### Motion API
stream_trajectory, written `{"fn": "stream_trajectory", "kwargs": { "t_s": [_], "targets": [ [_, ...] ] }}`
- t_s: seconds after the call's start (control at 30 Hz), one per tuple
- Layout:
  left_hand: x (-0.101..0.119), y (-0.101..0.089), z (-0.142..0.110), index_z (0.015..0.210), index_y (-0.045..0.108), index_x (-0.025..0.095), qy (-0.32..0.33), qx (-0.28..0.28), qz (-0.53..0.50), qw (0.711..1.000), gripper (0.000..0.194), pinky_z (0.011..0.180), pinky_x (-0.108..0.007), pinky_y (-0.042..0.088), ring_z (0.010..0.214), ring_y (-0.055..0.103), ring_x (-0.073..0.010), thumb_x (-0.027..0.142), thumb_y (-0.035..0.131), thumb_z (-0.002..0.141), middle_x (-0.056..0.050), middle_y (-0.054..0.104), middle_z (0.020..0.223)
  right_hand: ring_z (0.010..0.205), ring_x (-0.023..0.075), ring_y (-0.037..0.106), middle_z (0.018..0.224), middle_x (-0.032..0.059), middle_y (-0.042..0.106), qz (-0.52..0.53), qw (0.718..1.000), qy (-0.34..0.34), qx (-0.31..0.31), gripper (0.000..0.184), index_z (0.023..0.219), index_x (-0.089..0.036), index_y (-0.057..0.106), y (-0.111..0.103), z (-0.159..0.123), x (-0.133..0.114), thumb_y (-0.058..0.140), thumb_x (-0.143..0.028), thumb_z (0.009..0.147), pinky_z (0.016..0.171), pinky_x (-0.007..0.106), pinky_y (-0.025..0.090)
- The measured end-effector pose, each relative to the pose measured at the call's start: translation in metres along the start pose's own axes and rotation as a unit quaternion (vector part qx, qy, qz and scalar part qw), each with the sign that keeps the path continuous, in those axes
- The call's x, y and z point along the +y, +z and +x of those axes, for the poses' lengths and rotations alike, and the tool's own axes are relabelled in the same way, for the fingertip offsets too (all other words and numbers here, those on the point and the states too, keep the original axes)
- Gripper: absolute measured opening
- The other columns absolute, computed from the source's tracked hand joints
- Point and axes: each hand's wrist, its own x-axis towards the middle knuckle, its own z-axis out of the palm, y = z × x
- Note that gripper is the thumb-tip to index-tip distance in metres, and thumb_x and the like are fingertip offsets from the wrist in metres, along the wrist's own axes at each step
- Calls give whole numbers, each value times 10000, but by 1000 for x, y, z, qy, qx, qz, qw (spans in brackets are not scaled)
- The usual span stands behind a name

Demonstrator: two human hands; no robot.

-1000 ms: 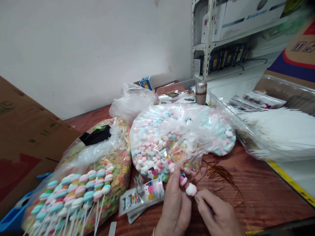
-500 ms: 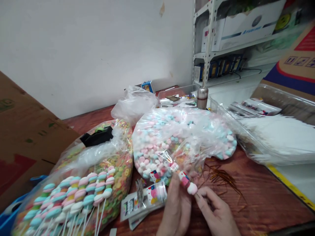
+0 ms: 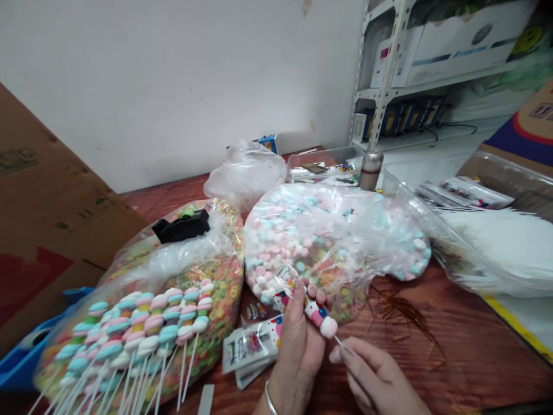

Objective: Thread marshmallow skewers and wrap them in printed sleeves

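My left hand [image 3: 298, 351] grips the upper end of a short marshmallow skewer [image 3: 318, 316] with pink and white pieces. A clear printed wrapper [image 3: 286, 278] sits at its fingertips. My right hand [image 3: 371, 374] pinches the skewer's white stick low down, just below the lowest marshmallow. Behind my hands lies a clear bag of pastel marshmallows and cereal rings [image 3: 332, 242]. Several finished marshmallow skewers [image 3: 142, 328] rest on a large bag of cereal rings [image 3: 216, 294]. Printed packets [image 3: 250, 349] lie beside my left hand.
The wooden table [image 3: 466, 346] holds loose brown strands [image 3: 400, 308], a metal flask [image 3: 370, 170] and a black tape dispenser [image 3: 181, 226]. A clear tray of white sticks [image 3: 496, 248] stands right. A cardboard box [image 3: 52, 190] stands left, and a metal shelf [image 3: 380, 75] stands behind.
The view has swung left, so the table's contents sit further right in the picture. Both hands keep hold of the skewer, now showing more of its stick.
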Motion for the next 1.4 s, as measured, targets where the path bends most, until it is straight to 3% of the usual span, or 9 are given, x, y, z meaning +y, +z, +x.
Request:
{"fn": "stream_trajectory", "kwargs": {
  "t_s": [0.07, 0.13, 0.2, 0.23, 0.4, 0.53, 0.77, 1.1, 1.4],
  "targets": [
    [-6, -2, -6, 872, 609, 168, -16, -4, 6, 1000, 155, 653, -230, 538, 627, 546, -87, 272, 716, 831, 30, 535, 727, 515, 122, 553, 612, 0, 606, -215, 958, -170, 83, 306, 996, -167, 669, -2, 1, 3, 416, -339, 1003, 524, 218, 423],
    [-13, -3, -14, 863, 608, 159, -22, -12, 17, 1000, 166, 588, -186, 500, 634, 551, -87, 298, 699, 845, 17, 548, 738, 619, 155, 637, 744, 53, 704, -402, 839, -327, 165, 252, 1130, -139, 656, -3, 4, 4, 471, -186, 966, 620, 251, 449],
    [-19, -4, -22, 839, 612, 146, -21, -13, 30, 999, 196, 576, -172, 482, 632, 552, -85, 323, 694, 849, 4, 563, 738, 586, 164, 635, 748, 68, 722, -484, 752, -396, 211, 269, 1169, -105, 636, -4, 7, 3, 485, -136, 948, 623, 275, 436],
    [-21, -4, -24, 838, 617, 140, -25, -14, 34, 999, 206, 601, -178, 490, 637, 556, -86, 330, 695, 848, -3, 572, 737, 568, 161, 626, 737, 62, 719, -489, 748, -392, 219, 248, 1135, -113, 644, -3, 8, 2, 478, -137, 954, 610, 275, 428],
    [-7, -7, -20, 969, 638, 170, -18, -15, 50, 998, 253, 685, -257, 539, 786, 643, -159, 332, 742, 805, -53, 666, 869, 586, 137, 614, 688, -7, 654, -333, 910, -198, 144, 291, 846, -217, 617, 2, 5, -9, 386, -277, 1013, 569, 214, 422],
    [12, -8, -9, 895, 631, 170, 18, -15, 82, 996, 245, 658, -265, 549, 700, 636, -142, 281, 795, 751, 1, 633, 758, 613, 134, 572, 678, -21, 588, -218, 968, -97, 74, 375, 778, -218, 556, 2, -1, -17, 326, -383, 1024, 570, 205, 407],
    [18, -2, -1, 847, 598, 157, -26, 61, -6, 998, 175, 586, -256, 555, 559, 583, -103, 272, 726, 822, 26, 574, 680, 565, 125, 500, 641, -41, 503, -243, 965, -84, 46, 352, 805, -222, 532, 0, -7, -7, 316, -396, 1022, 583, 240, 345],
    [-6, -4, -14, 878, 584, 156, -24, 32, 21, 999, 176, 529, -186, 500, 527, 496, -62, 267, 713, 835, 33, 533, 697, 681, 155, 546, 717, -3, 582, -121, 991, -42, 29, 407, 769, -200, 579, 4, 1, -29, 357, -454, 998, 633, 229, 430],
    [-16, -13, -17, 892, 614, 164, 23, 26, 71, 997, 235, 631, -214, 497, 621, 561, -100, 339, 742, 803, 17, 573, 709, 689, 182, 673, 746, 37, 712, -170, 979, -75, 90, 350, 917, -206, 689, 7, -5, -9, 422, -422, 983, 680, 241, 530]
  ]
}}
